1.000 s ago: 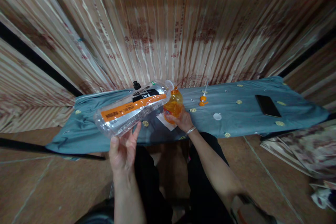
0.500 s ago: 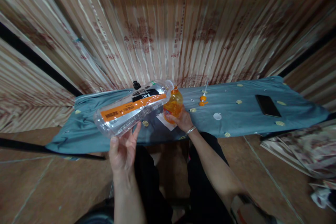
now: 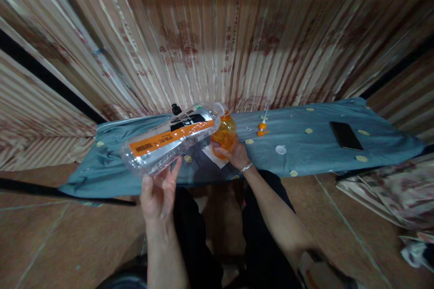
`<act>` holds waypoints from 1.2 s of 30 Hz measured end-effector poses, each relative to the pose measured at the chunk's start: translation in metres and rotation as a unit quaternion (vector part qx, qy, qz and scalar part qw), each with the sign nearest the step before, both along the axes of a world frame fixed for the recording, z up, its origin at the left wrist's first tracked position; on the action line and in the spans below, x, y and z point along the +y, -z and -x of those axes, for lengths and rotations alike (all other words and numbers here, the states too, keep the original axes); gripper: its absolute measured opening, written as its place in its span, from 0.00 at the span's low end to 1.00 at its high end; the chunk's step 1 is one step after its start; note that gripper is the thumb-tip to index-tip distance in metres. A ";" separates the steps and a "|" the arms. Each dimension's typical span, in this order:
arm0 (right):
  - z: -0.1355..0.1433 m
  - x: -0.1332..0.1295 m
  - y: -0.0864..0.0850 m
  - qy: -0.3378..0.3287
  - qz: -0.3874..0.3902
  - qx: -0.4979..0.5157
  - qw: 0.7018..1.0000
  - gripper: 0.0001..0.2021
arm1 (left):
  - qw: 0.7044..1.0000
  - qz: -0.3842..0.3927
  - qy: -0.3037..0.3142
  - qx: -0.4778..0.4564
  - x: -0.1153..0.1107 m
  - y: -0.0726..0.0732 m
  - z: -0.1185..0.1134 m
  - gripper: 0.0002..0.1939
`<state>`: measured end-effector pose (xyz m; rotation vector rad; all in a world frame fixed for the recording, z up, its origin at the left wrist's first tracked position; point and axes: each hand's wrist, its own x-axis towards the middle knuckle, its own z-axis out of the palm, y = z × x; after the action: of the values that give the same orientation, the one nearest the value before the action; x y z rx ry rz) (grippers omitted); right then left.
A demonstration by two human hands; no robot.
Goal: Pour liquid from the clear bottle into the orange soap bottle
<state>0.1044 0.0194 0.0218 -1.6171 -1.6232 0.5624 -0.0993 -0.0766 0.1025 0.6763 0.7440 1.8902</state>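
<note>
A large clear plastic bottle [image 3: 176, 137] with an orange and silver label is tilted, its mouth at the neck of an orange bottle [image 3: 225, 135]. My left hand [image 3: 162, 192] supports the clear bottle from below near its base; some of its fingers are hidden behind it. My right hand [image 3: 236, 154] is wrapped round the lower part of the orange bottle, which stands upright over a white paper [image 3: 215, 157]. To the right lies an orange pump head [image 3: 262, 128] with a clear tube. I cannot make out liquid passing between the bottles.
The narrow table has a teal patterned cloth [image 3: 298, 140]. On it are a white round disc [image 3: 280, 149] and a dark phone [image 3: 346, 135] at the right. A small black object [image 3: 176, 109] sits at the back edge. A striped curtain [image 3: 210, 31] hangs directly behind.
</note>
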 end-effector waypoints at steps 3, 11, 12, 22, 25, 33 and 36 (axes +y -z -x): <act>0.001 0.000 0.000 0.005 -0.002 -0.001 1.000 0.33 | 1.000 -0.001 0.001 0.000 0.000 0.000 0.000 0.28; 0.000 0.001 0.002 0.006 0.002 -0.015 1.000 0.33 | 1.000 -0.002 0.000 -0.006 0.000 -0.001 -0.001 0.30; 0.000 0.001 0.002 0.007 0.002 -0.018 1.000 0.33 | 1.000 -0.003 0.000 -0.006 0.000 -0.001 0.000 0.30; 0.000 0.001 0.000 0.008 0.001 -0.010 1.000 0.33 | 1.000 -0.003 0.003 -0.003 0.000 0.002 0.000 0.31; 0.000 0.000 -0.001 0.010 0.007 -0.019 1.000 0.34 | 1.000 -0.002 0.000 0.001 0.000 0.002 0.001 0.30; 0.001 0.001 -0.001 0.006 0.014 -0.022 1.000 0.33 | 1.000 -0.002 0.004 0.005 -0.001 0.002 0.001 0.28; 0.001 0.001 0.001 0.006 0.005 -0.023 1.000 0.34 | 1.000 0.003 0.001 0.005 0.000 0.001 0.001 0.29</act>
<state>0.1038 0.0203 0.0210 -1.6572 -1.6454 0.5318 -0.0999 -0.0771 0.1013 0.6821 0.7547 1.8823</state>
